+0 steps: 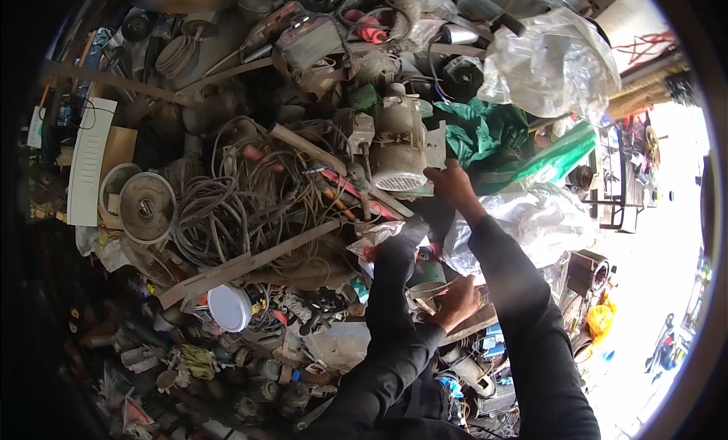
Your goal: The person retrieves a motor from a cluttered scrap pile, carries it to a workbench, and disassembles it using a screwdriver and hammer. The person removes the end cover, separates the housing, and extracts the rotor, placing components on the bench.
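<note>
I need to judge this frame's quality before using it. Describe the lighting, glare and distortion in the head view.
Head view: strong fisheye bend, with a black rim around the circular picture; daylight burns out the right edge to white; the clear plastic bag shows glare; the left side of the pile sinks into deep shadow; the right hand at the grey motor and the left hand are fairly sharp, while things near the rim look soft.

two hands [453, 184], one grey electric motor [398, 143], two clear plastic bags [553, 61], one white lid [229, 307].

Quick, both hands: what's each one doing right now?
Left hand: closed on a small flat strip, next to a grey cup-like part.
Right hand: on the pale electric motor; grip cannot be told.
</note>
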### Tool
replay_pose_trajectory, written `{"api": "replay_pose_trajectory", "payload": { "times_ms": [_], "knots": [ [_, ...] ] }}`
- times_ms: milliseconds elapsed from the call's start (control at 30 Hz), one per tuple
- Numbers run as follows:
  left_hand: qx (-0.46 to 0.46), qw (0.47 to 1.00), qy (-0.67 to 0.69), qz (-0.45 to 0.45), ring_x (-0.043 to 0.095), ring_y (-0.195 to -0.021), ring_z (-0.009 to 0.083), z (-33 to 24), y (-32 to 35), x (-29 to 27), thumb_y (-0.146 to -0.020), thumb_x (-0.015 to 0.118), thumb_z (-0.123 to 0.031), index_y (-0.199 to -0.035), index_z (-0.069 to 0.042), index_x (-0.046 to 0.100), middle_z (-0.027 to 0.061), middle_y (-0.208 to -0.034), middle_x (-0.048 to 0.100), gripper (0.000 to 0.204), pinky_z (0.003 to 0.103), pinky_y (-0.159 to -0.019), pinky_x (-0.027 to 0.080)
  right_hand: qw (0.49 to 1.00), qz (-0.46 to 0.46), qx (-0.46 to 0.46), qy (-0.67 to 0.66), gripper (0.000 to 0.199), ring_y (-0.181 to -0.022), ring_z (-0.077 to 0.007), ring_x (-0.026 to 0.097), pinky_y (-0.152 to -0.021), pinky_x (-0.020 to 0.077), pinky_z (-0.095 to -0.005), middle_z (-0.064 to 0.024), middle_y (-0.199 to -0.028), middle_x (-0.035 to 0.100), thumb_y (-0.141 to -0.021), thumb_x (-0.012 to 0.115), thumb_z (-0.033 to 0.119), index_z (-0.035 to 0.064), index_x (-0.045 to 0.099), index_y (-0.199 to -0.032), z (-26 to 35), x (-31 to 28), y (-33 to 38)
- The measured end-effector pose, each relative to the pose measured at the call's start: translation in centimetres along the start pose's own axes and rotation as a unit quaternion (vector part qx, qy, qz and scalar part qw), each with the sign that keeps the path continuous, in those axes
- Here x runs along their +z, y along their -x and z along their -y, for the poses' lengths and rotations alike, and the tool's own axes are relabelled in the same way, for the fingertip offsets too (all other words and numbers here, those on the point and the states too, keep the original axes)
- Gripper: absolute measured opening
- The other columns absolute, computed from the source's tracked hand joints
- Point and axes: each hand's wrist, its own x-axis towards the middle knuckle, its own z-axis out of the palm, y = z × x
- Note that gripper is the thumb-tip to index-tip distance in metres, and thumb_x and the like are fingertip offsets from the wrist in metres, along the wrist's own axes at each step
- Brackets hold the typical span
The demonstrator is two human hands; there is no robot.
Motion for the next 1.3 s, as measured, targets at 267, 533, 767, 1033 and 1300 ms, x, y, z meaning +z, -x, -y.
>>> {"api": "replay_pose_trajectory", "payload": {
  "times_ms": [267,533,767,1033,1300],
  "knots": [
    [0.246,0.956,-0.155,-0.045,0.064,-0.091,0.0253,-1.4,-3.6,-1.2,-0.102,0.052,-0.020,-0.135,0.000,0.060,0.0133,-0.109,0.068,0.040,0.038,-0.076,0.050,0.999,-0.014,0.042,0.012,0.112,-0.133,-0.0452,0.054,-0.108,0.0473,-0.0466,-0.0382,-0.139,0.053,-0.075,0.081,0.063,-0.0171,0.038,-0.141,6.2,4.5,-10.6],
    [0.061,0.892,0.422,-0.152,0.061,-0.090,0.0233,-1.6,-3.2,2.6,-0.100,0.054,-0.021,-0.109,-0.002,0.070,0.0106,-0.102,0.067,0.027,0.037,-0.074,0.049,0.992,-0.033,0.116,0.042,0.146,-0.143,-0.0405,0.045,-0.115,0.0408,-0.0444,-0.0292,-0.151,0.045,-0.058,0.080,0.083,-0.0109,0.022,-0.154,10.1,6.6,-17.3],
    [0.080,0.966,0.193,-0.153,0.065,-0.087,0.0268,-1.2,-5.2,-0.3,-0.100,0.058,-0.020,-0.112,0.000,0.065,0.0126,-0.100,0.068,0.024,0.038,-0.074,0.051,0.989,0.013,0.031,0.146,0.086,-0.123,-0.0346,0.066,-0.103,0.0509,-0.0418,-0.0195,-0.131,0.070,-0.068,0.073,0.081,0.0088,0.080,-0.115,11.6,5.7,-21.1],
    [-0.166,0.914,0.352,-0.120,0.070,-0.106,0.0247,-0.9,-7.5,-2.7,-0.102,0.065,-0.022,-0.126,0.004,0.058,0.0188,-0.116,0.072,0.036,0.035,-0.091,0.056,0.995,-0.003,0.025,0.095,0.076,-0.114,-0.0318,0.070,-0.099,0.0520,-0.0398,-0.0201,-0.112,0.076,-0.069,0.075,0.070,0.0069,0.080,-0.111,8.0,6.2,-22.9],
    [-0.348,0.733,0.561,-0.164,0.071,-0.096,0.0212,1.9,-7.8,-2.8,-0.101,0.063,-0.018,-0.127,0.005,0.055,0.0150,-0.115,0.067,0.035,0.033,-0.076,0.062,0.997,0.025,0.025,-0.066,0.081,-0.111,-0.0358,0.071,-0.092,0.0550,-0.0422,-0.0252,-0.116,0.074,-0.069,0.076,0.065,-0.0034,0.075,-0.113,4.1,3.7,-21.9]
  ]
}}
